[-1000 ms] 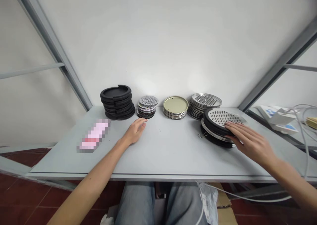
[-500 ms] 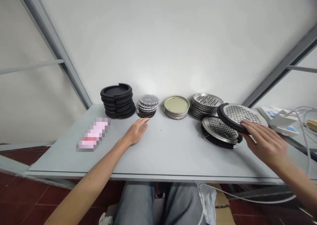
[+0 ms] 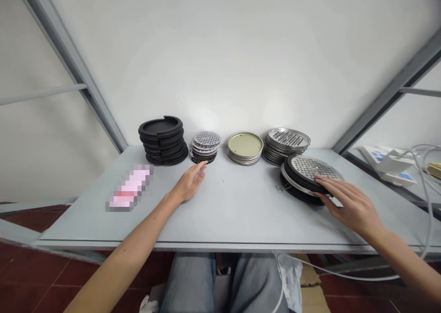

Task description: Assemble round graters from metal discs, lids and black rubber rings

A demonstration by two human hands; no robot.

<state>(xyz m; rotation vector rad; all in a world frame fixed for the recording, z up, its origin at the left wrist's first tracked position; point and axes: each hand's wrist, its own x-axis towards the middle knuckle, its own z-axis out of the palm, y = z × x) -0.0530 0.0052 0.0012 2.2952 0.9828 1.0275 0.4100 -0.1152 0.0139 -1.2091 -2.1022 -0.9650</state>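
My right hand (image 3: 347, 202) lies over the near rim of a black-rimmed perforated metal disc (image 3: 310, 167), fingers on top and thumb at its edge. The disc sits on a short pile of similar pieces (image 3: 295, 191) at the right of the grey table (image 3: 234, 212). My left hand (image 3: 188, 184) rests flat and empty on the table, its fingertips just short of a small stack of patterned perforated discs (image 3: 206, 146).
Along the back wall stand a stack of black rubber rings (image 3: 161, 140), a stack of yellowish lids (image 3: 245, 147) and a stack of perforated metal plates (image 3: 285, 143). A pink blurred item (image 3: 130, 188) lies at the left. Cables (image 3: 423, 166) and slanted metal struts flank the table.
My right hand lifted the black-rimmed disc up and to the right, then brought it back down onto the pile. My left hand has stayed in place.
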